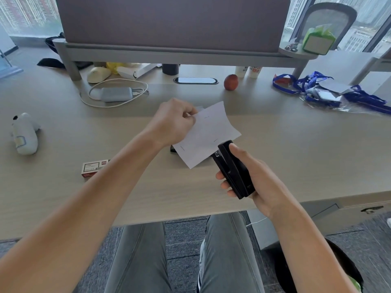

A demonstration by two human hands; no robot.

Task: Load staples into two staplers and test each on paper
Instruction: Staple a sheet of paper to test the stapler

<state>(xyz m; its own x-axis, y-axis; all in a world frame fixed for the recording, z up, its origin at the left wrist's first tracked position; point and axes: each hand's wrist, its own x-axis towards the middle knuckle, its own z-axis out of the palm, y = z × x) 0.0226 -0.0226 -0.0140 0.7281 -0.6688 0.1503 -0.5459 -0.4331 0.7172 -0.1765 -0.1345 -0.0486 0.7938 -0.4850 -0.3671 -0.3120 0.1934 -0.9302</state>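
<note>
My right hand (257,180) grips a black stapler (233,170) above the desk, thumb on its top near the nose. My left hand (172,121) pinches the upper left corner of a white sheet of paper (208,134), whose lower edge sits in the stapler's mouth. Thin staple marks show on the sheet. A second dark object, perhaps the other stapler (173,148), lies on the desk, mostly hidden under the paper. A red and white staple box (94,167) lies on the desk to the left, partly behind my left forearm.
On the desk (306,157) lie a white plush toy (24,134) at the left, a power bank with a cable (115,94), a peach-like fruit (231,82) and blue lanyards (330,92) at the right. A grey partition (169,24) stands behind.
</note>
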